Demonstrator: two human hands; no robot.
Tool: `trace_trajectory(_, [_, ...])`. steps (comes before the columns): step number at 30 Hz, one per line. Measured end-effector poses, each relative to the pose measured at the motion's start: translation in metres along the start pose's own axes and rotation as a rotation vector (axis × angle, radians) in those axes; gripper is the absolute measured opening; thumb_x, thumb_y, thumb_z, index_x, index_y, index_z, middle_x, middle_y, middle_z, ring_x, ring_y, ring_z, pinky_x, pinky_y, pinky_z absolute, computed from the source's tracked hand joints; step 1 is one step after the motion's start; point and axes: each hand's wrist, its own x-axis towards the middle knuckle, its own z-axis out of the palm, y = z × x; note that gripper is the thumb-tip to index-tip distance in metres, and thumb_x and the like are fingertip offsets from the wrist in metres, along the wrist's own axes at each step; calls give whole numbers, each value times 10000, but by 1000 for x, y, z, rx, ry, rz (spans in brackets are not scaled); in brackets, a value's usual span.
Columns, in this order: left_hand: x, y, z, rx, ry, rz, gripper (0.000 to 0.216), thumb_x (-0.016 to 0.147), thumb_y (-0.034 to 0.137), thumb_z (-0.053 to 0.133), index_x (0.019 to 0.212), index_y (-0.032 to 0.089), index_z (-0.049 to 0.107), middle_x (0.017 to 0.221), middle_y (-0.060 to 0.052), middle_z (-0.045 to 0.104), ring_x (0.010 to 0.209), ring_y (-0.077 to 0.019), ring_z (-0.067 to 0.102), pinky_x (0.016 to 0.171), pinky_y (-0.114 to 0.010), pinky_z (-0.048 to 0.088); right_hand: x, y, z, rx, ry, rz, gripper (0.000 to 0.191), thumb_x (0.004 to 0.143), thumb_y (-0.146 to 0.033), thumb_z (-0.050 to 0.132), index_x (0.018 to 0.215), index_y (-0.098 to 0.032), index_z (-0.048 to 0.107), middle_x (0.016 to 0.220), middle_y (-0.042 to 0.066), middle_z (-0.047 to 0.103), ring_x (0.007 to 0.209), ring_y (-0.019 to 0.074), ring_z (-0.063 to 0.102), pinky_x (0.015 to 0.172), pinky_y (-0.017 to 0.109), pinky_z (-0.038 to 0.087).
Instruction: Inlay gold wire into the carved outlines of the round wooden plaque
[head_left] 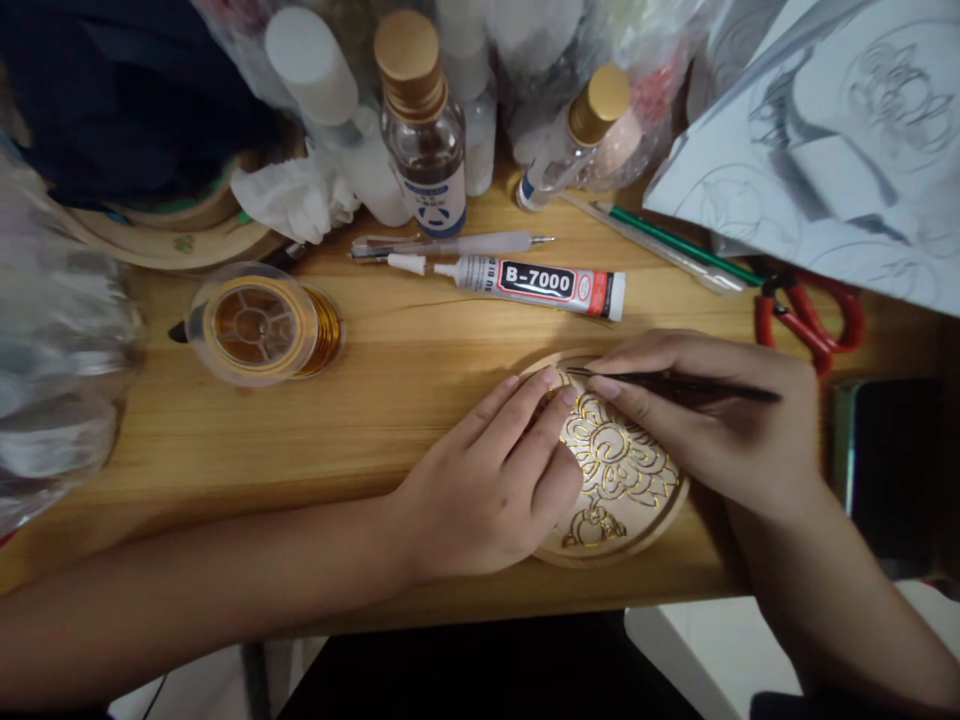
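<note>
A round wooden disc (615, 480) with a raised rim lies near the table's front edge. Gold wire outlines of a flower-like pattern (611, 445) cover its face. My left hand (499, 470) rests over the disc's left side, fingers stretched out and fingertips touching the upper part; it hides much of the pattern. In a closed grip, my right hand (720, 410) holds slim black tweezers (675, 383) over the right side. Their tip meets the disc's upper edge, close to my left fingertips. Whether the tip pinches any wire is too small to tell.
A spool of gold wire (262, 325) sits at left. Behind the disc lie a B-7000 glue tube (540, 287) and a white pen-like tool (480, 243). Bottles (424, 150) stand at the back. Red-handled scissors (810, 315), drawn sheets (840, 150) and a dark phone (892, 470) are at right.
</note>
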Motion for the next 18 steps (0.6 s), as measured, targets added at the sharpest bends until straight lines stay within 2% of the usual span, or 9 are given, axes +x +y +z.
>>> trace_trajectory(18, [1,0,-1,11,0,-5,208,941,134,441,822,64,595,1172,-228,655,1149,-390,590,984,-484,536,1,-1,-1,7,-20,-16,164,765,-127,735,864,-258,737,837,-52,741,777,79,685,701,189,561])
